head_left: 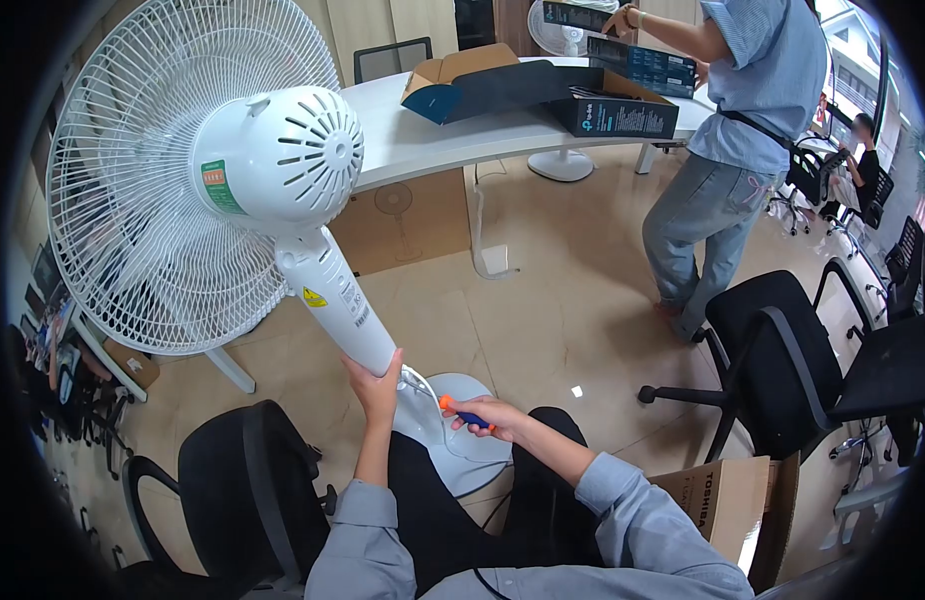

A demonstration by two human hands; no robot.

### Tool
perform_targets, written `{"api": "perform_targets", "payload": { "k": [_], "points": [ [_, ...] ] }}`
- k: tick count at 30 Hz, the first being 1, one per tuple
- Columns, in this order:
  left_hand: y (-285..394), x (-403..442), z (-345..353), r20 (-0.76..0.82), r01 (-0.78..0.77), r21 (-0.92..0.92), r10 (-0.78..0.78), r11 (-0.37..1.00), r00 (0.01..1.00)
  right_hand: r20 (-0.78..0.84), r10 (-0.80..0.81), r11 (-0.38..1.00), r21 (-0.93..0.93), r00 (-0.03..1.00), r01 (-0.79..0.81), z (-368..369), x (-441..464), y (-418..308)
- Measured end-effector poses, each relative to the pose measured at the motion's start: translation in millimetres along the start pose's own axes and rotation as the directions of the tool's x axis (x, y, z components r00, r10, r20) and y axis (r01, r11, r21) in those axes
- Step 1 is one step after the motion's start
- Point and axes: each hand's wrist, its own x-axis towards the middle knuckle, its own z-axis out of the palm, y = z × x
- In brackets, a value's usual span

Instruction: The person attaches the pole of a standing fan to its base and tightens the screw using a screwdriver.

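A large white fan (pixel 283 160) with a round wire cage leans to the left in front of me. My left hand (pixel 376 385) is wrapped round the lower end of its white neck. In my right hand (pixel 488 417) is a screwdriver (pixel 467 415) with an orange and blue handle, directed toward the fan's pole. A white cable (pixel 430 392) loops between my hands. Below them, the round white base (pixel 468 462) rests on the floor between my legs. The screwdriver's tip cannot be made out.
Behind the fan, a white table (pixel 423 150) holds an open box (pixel 623 115). Another person (pixel 753 120) stands at its right, handling dark boxes. Black chairs flank me, left (pixel 248 490) and right (pixel 773 360). A cardboard box (pixel 718 500) sits near my right side.
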Motion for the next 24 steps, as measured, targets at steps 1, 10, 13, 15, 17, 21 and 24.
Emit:
{"api": "perform_targets", "payload": {
  "k": [1, 10, 13, 15, 17, 21, 24],
  "points": [
    [2, 0, -1, 0.003, 0.006, 0.000, -0.006, 1.000, 1.000, 0.016, -0.011, 1.000, 0.014, 1.000, 0.010, -1, -4, -5],
    [-5, -1, 1, 0.005, 0.007, -0.011, -0.007, 1.000, 1.000, -0.113, -0.292, 0.871, -0.441, 0.950, 0.215, -1, 3, 6],
    [-10, -1, 1, 0.025, 0.029, -0.032, -0.028, 0.999, 0.999, -0.125, -0.546, 0.626, -0.717, 0.828, 0.305, 1, 5, 12],
    [-9, -1, 1, 0.024, 0.019, -0.033, -0.018, 0.999, 1.000, -0.089, -0.695, 0.425, -0.851, 0.714, 0.308, 4, 2, 14],
    [-6, -2, 0, 0.022, 0.011, -0.022, -0.010, 1.000, 1.000, -0.028, -0.803, 0.235, -0.933, 0.595, 0.273, 11, -3, 16],
    [-3, -1, 1, 0.021, 0.000, -0.012, 0.000, 1.000, 1.000, -0.039, -0.772, 0.290, -0.910, 0.634, 0.297, 13, -5, 14],
    [-1, 0, -1, 0.029, 0.012, -0.004, -0.012, 1.000, 1.000, -0.087, -0.572, 0.608, -0.712, 0.816, 0.350, -2, -1, 9]
  ]
}}
